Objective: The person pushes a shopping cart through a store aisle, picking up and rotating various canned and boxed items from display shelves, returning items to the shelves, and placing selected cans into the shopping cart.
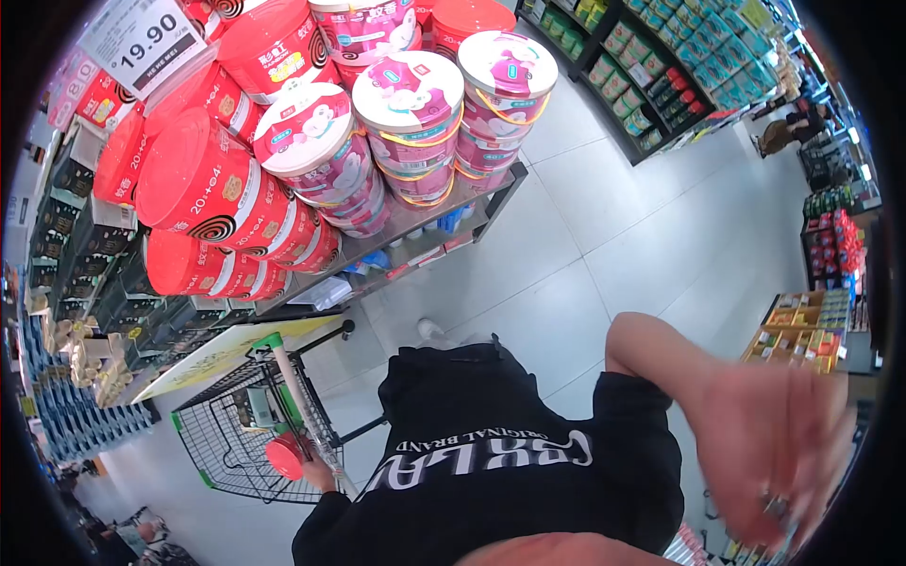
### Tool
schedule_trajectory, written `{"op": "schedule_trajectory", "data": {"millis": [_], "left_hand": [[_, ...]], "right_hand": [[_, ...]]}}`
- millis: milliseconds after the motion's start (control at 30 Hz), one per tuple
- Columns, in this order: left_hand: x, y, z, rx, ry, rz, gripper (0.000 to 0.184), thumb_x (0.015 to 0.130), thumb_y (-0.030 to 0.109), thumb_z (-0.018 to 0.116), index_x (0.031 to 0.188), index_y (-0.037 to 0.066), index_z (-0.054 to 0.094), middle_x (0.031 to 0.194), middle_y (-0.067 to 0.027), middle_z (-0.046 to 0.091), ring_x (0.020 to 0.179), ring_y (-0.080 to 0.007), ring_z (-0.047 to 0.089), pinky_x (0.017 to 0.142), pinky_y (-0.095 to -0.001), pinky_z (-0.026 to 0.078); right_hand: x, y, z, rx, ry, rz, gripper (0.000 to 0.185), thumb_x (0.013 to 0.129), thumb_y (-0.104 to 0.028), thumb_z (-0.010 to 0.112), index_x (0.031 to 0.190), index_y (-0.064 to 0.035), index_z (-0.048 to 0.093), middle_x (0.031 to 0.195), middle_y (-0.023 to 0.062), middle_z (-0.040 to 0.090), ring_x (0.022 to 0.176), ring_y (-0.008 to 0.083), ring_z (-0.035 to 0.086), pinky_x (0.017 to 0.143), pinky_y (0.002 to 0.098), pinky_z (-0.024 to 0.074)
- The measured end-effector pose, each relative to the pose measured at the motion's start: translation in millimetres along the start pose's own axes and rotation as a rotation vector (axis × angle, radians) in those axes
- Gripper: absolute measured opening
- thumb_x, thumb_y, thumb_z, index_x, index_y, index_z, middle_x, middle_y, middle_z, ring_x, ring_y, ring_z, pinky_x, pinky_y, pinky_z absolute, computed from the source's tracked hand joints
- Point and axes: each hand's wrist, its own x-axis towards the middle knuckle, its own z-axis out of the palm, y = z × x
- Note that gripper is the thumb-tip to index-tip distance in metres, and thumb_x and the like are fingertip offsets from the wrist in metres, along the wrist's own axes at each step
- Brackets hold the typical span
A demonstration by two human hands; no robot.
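At the shopping cart point(219, 426), just beyond the white push bar point(299, 401), my left hand point(321, 473) is closed against a red round-lidded tub point(285, 457). Part of that grip is hidden by the small size and angle. The tub is over the cart's near end. Inside the wire basket lies a pale boxed item point(255, 407). My right hand point(779, 453) is raised close to the camera on the right, blurred by motion, with something shiny at a finger. Nothing else can be made out in it.
Stacked red mosquito-coil tubs point(198, 170) and pink-white tubs point(411, 104) fill a display shelf point(406, 226) ahead, under a 19.90 price sign point(146, 47). Packed shelves point(651, 66) line the far right. A person point(795, 130) is in the distance. Pale floor tiles point(528, 274) run between.
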Motion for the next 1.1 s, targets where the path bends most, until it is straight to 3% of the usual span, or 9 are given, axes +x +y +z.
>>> {"op": "schedule_trajectory", "data": {"millis": [67,133,200,233,367,500,633,1000,1100], "left_hand": [[4.1,-13.2,10.5,0.031,0.011,-0.013,0.051,0.09,0.046,0.053,0.111,0.001,0.065,0.09,-0.0266,0.066,0.082,-0.0465,0.062,0.067,-0.0528,0.046],[2.0,-6.9,15.1,0.074,-0.011,-0.064,0.052,0.09,0.047,0.053,0.112,0.002,0.065,0.091,-0.0263,0.066,0.083,-0.0462,0.062,0.067,-0.0524,0.046],[-6.5,9.8,6.6,0.139,-0.077,-0.153,0.054,0.09,0.049,0.053,0.111,0.001,0.065,0.091,-0.026,0.067,0.083,-0.0457,0.062,0.068,-0.0518,0.047],[-11.7,19.6,9.7,0.036,0.092,-0.063,0.058,0.089,0.043,0.054,0.078,-0.013,0.063,0.068,-0.0332,0.06,0.071,-0.0481,0.062,0.062,-0.0531,0.046],[-20.7,36.0,9.5,0.117,-0.017,-0.195,0.06,0.084,0.055,0.058,0.092,-0.004,0.07,0.079,-0.0262,0.067,0.073,-0.0444,0.064,0.062,-0.0529,0.049],[-42.3,56.6,22.4,-0.035,0.015,-0.232,0.059,0.085,0.044,0.057,0.084,-0.015,0.062,0.075,-0.0325,0.063,0.079,-0.0479,0.063,0.069,-0.0506,0.047],[-66.1,89.9,37.8,0.08,-0.003,-0.421,0.064,0.084,0.05,0.057,0.088,-0.013,0.064,0.077,-0.0319,0.064,0.082,-0.0474,0.063,0.07,-0.0506,0.047],[-143.9,172.1,80.9,-0.047,0.072,-0.397,0.068,0.082,0.057,0.057,0.09,-0.01,0.066,0.079,-0.0308,0.064,0.086,-0.0466,0.063,0.071,-0.0511,0.046],[-163.8,193.6,77.2,0.017,-0.029,-0.54,0.061,0.08,0.058,0.06,0.104,0.002,0.066,0.095,-0.0264,0.065,0.095,-0.0457,0.061,0.079,-0.0524,0.045]], "right_hand": [[-37.4,59.9,-34.6,-0.184,-0.152,0.212,0.039,0.089,-0.034,0.051,0.111,-0.0036,0.063,0.111,0.0134,0.063,0.102,0.0269,0.062,0.085,0.0416,0.0501],[-53.4,139.9,31.2,-0.174,-0.453,0.473,0.052,0.081,-0.023,0.072,0.124,-0.0003,0.052,0.118,0.0129,0.058,0.101,0.0264,0.061,0.082,0.0343,0.0515],[-83.9,192.3,35.3,-0.475,-0.853,0.616,0.077,0.073,-0.038,0.077,0.138,-0.0116,0.045,0.14,0.0214,0.042,0.129,0.0373,0.042,0.095,0.0443,0.0461],[-118.5,217.8,24.7,-0.725,-0.992,0.562,0.08,0.07,-0.045,0.077,0.136,-0.0124,0.047,0.14,0.0235,0.041,0.131,0.0409,0.038,0.095,0.0453,0.0457],[-175.2,262.2,-3.1,-0.899,-1.355,0.627,0.089,0.066,-0.059,0.074,0.14,-0.021,0.044,0.146,0.0265,0.031,0.138,0.0461,0.023,0.106,0.0493,0.0364],[-172.9,269.0,-19.1,-0.702,-1.283,0.622,0.082,0.065,-0.056,0.077,0.135,-0.0203,0.051,0.144,0.0264,0.034,0.136,0.0465,0.027,0.105,0.0534,0.0362],[-174.2,286.9,-45.9,-0.406,-1.176,0.622,0.07,0.064,-0.042,0.08,0.127,-0.0201,0.058,0.144,0.0218,0.036,0.137,0.044,0.027,0.108,0.0505,0.0333],[-204.6,305.1,-70.5,-0.058,-0.872,0.706,0.065,0.056,-0.012,0.076,0.119,-0.02,0.065,0.144,0.0064,0.04,0.139,0.0381,0.022,0.111,0.0491,0.0281],[-202.3,305.3,-68.2,-0.016,-0.863,0.836,0.059,0.056,-0.01,0.073,0.114,-0.0183,0.069,0.14,0.0026,0.045,0.14,0.0367,0.021,0.112,0.0484,0.028]]}}
